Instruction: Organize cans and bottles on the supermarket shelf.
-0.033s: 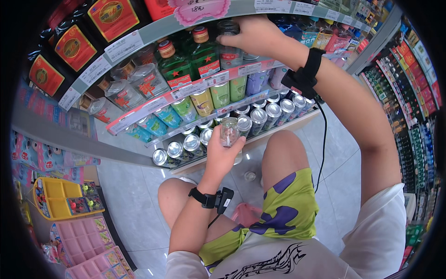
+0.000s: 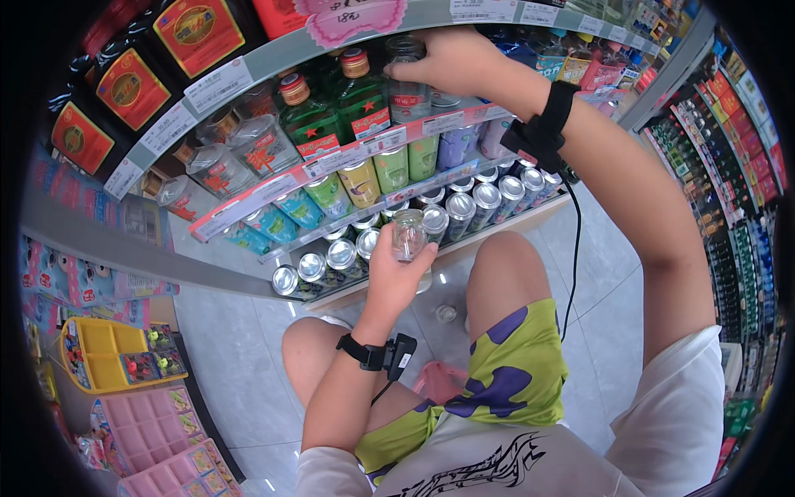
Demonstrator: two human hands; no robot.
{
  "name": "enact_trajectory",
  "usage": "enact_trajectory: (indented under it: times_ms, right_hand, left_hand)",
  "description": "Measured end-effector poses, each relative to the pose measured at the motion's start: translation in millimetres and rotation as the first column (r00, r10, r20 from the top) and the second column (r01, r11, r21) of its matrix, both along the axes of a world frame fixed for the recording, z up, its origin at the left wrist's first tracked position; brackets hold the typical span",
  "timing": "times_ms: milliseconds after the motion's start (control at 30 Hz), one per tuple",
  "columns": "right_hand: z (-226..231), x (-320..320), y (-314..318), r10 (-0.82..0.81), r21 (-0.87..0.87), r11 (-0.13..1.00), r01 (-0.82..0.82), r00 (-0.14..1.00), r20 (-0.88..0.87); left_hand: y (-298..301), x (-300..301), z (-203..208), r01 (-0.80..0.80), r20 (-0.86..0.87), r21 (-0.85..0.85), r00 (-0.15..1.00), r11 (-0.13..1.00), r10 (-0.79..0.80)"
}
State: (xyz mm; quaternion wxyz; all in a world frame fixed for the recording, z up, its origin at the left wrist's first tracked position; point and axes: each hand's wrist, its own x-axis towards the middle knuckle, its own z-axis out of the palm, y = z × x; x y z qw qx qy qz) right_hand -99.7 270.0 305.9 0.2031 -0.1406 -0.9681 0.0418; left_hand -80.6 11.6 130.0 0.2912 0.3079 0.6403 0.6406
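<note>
My left hand (image 2: 391,273) is closed round a small clear glass bottle (image 2: 409,234), held upright in front of the lowest row of cans. Reaching up to the shelf, my right hand (image 2: 455,60) grips another clear glass bottle (image 2: 409,98) with its thumb and fingers near the neck. That bottle stands just right of two green glass bottles (image 2: 362,93) with red caps. Some of my right fingers are hidden behind the bottle and under the shelf edge above. A strapped device sits on each wrist.
Coloured cans (image 2: 362,182) line the shelf below, with silver-topped cans (image 2: 486,197) on the bottom one. Dark bottles (image 2: 131,81) with red labels stand at upper left. A yellow tray (image 2: 98,352) and pink trays (image 2: 145,422) lie at left. A small clear object (image 2: 445,314) is on the floor.
</note>
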Motion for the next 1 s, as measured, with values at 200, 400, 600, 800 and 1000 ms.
enact_trajectory:
  times_ms: [200,400,600,800,1000]
  right_hand:
    - [3.6,-0.3,8.5,0.123,0.205,0.973,-0.106,0.990,-0.074]
    - [-6.2,-2.4,22.6,0.202,0.215,0.963,-0.164,0.964,-0.171]
    - [2.7,-0.7,15.6,0.285,0.186,0.945,-0.270,0.957,-0.059]
    - [20.7,9.1,3.2,0.112,0.082,0.990,-0.117,0.992,0.059]
    - [25.9,-9.4,1.3,0.009,0.120,0.992,-0.036,0.976,0.219]
  left_hand:
    - [6.4,-2.4,-17.3,0.016,-0.011,-0.037,1.000,0.999,-0.016]
    - [9.3,-4.2,-17.6,0.042,0.015,-0.038,0.999,0.998,-0.041]
    - [4.2,-2.6,-25.3,0.016,-0.090,-0.067,0.996,0.998,-0.022]
    - [4.7,9.9,-15.7,0.084,0.073,-0.081,0.994,0.993,-0.078]
    - [0.2,7.2,-17.4,0.087,0.039,-0.120,0.996,0.989,-0.083]
